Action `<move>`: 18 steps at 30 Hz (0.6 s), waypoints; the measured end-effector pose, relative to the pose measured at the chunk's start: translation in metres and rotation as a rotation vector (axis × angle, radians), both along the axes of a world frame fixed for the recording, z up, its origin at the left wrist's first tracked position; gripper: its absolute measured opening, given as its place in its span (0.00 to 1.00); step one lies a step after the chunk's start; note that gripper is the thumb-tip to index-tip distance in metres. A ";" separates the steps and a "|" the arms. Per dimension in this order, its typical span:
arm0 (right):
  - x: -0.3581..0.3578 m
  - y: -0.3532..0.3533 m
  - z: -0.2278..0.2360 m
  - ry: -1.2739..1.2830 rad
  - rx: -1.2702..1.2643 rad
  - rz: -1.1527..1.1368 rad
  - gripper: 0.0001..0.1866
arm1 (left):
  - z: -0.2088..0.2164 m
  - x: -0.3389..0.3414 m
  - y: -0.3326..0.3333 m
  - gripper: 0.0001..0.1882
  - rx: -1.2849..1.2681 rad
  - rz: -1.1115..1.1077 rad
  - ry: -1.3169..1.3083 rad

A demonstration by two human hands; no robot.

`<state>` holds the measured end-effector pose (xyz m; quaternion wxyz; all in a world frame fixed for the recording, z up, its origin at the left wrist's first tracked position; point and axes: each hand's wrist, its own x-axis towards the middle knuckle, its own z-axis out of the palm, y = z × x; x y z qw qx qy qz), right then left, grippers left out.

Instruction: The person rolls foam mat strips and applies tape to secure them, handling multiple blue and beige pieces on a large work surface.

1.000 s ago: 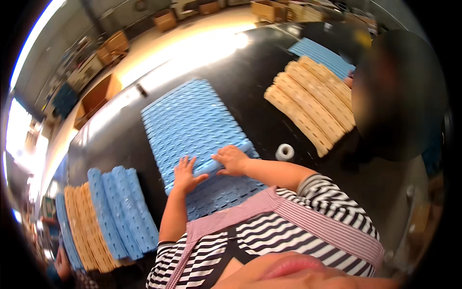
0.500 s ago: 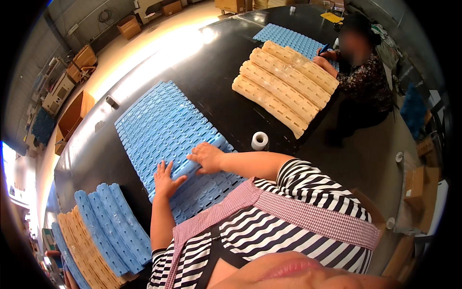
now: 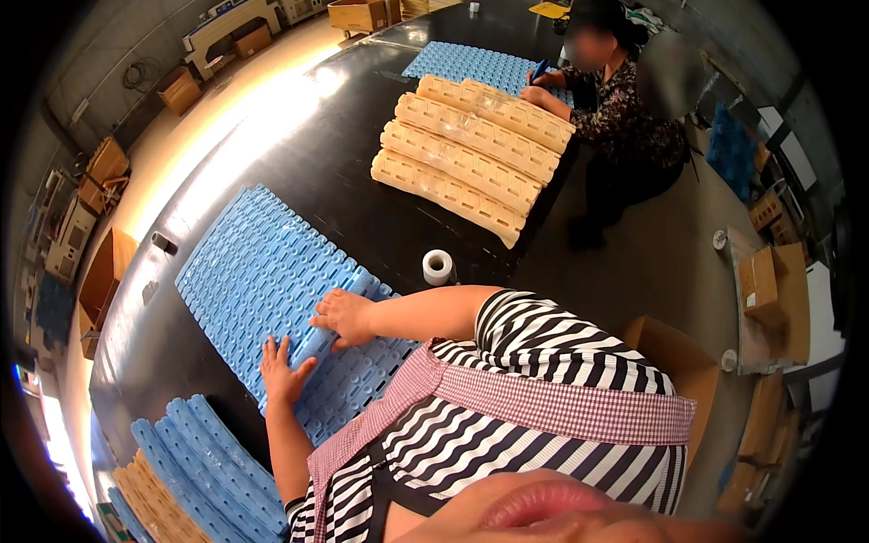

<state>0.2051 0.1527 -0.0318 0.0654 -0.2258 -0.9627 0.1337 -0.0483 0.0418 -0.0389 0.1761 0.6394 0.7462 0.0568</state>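
A light blue mat (image 3: pixel 258 262), its surface covered in rows of small round cups, lies on the black table in front of me. Its near edge forms a raised, curled fold, with another blue mat layer (image 3: pixel 348 385) showing on my side of it. On the left end of that fold rests my left hand (image 3: pixel 284 376), open, with the fingers and thumb apart. My right hand (image 3: pixel 344 317) lies over the fold farther right, its fingers spread on the blue material. Neither palm's underside shows.
Rolled cream mats (image 3: pixel 466 154) lie at the far right; beyond them a person (image 3: pixel 625 118) holds a blue pen over another blue mat (image 3: pixel 480 63). A white tape roll (image 3: pixel 437 267) stands near my right forearm. Rolled blue mats (image 3: pixel 213 471) sit at the lower left.
My view has shifted, so most of the scene sits farther left in the picture. Both hands stay on the fold, with little visible change in their pose.
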 end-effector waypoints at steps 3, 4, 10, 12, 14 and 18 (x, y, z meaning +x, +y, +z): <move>-0.002 0.001 -0.003 0.020 0.002 0.001 0.42 | -0.001 -0.002 0.000 0.49 -0.005 -0.007 0.001; -0.001 0.000 -0.004 0.035 -0.006 -0.001 0.42 | -0.001 -0.003 -0.001 0.49 -0.006 -0.009 0.000; -0.002 -0.001 -0.003 0.069 -0.007 -0.006 0.42 | -0.001 -0.004 -0.001 0.49 0.009 -0.019 0.004; 0.000 -0.001 -0.007 0.080 0.007 -0.007 0.42 | -0.003 -0.003 0.000 0.48 0.016 -0.018 0.001; 0.000 -0.001 -0.010 0.103 0.044 -0.004 0.42 | -0.005 -0.004 0.000 0.48 0.021 -0.022 -0.002; -0.001 0.002 -0.009 0.081 0.006 0.001 0.43 | -0.005 -0.005 0.002 0.48 0.032 -0.024 -0.008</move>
